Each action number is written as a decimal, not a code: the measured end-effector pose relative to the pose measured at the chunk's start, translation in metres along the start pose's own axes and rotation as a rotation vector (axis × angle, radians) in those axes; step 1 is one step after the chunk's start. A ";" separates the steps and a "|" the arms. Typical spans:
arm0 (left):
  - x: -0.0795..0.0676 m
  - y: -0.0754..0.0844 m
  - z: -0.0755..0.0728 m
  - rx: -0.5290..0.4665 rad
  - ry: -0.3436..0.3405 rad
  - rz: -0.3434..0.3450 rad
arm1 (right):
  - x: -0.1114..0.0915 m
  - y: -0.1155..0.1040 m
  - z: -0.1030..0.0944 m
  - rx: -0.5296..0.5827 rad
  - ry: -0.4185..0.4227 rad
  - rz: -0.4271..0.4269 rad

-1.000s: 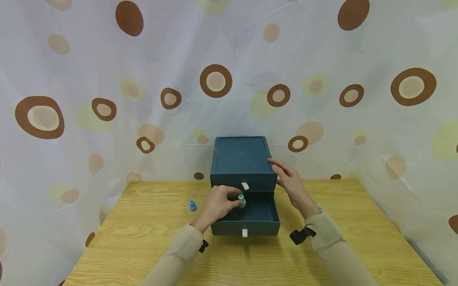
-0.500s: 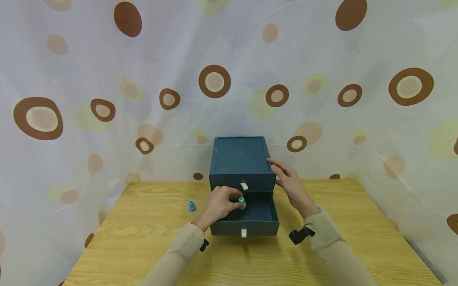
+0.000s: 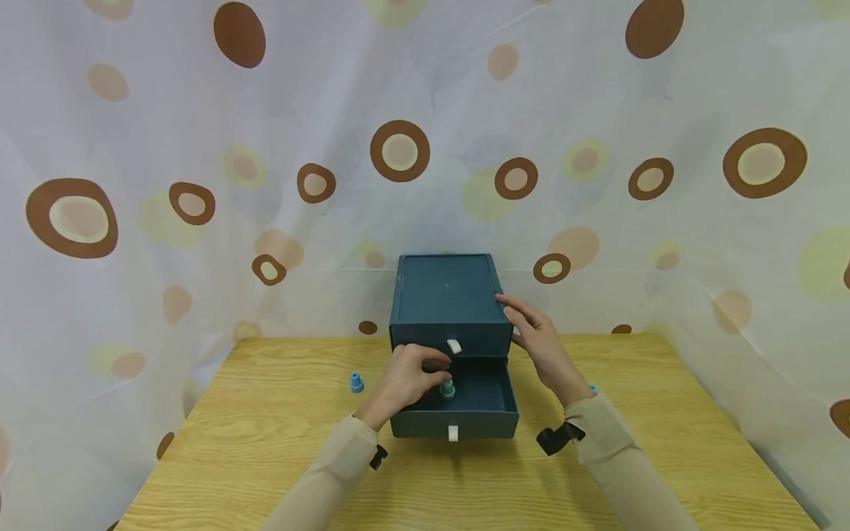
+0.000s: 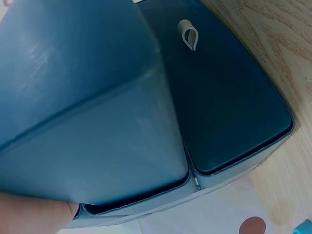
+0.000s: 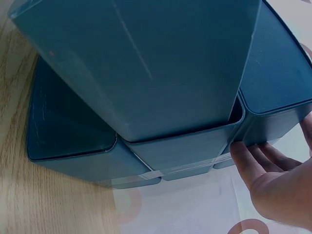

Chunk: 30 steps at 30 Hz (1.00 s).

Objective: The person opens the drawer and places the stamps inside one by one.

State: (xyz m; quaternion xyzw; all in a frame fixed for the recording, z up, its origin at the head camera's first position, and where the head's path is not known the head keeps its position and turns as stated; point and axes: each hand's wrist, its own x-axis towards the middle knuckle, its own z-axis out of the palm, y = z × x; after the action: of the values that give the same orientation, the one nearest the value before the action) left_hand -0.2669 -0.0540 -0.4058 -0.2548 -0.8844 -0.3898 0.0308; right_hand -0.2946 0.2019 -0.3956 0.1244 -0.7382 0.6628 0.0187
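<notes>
Hovering over drawer [image 3: 421, 425]: my left hand [image 3: 406, 375], fingers parted, gripping nothing. Touching case [image 3: 446, 289] above drawer: my right hand [image 3: 543, 350], loosely spread, empty. Risking: careless lift-off toppling cone [image 3: 448, 390].

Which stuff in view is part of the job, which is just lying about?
Part of the job, apparently:
teal piece, just below the left hand
open drawer
cabinet, touched by the right hand

Lying about, untouched on the table:
left blue piece
right blue piece, partly hidden
These may belong too; can't tell.
</notes>
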 end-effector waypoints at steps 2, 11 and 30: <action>0.000 -0.001 -0.001 -0.024 0.026 0.017 | 0.000 0.000 0.000 0.000 -0.002 -0.004; -0.004 -0.008 -0.008 -0.172 0.124 0.072 | -0.001 0.000 -0.002 0.006 0.001 -0.017; -0.022 -0.035 -0.029 -0.432 0.330 -0.063 | -0.003 -0.003 0.001 0.011 0.006 -0.010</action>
State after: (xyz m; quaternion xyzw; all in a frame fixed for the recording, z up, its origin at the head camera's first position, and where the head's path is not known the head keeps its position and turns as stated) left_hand -0.2689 -0.1038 -0.4144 -0.1608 -0.7711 -0.6066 0.1074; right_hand -0.2911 0.2009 -0.3938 0.1262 -0.7338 0.6672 0.0233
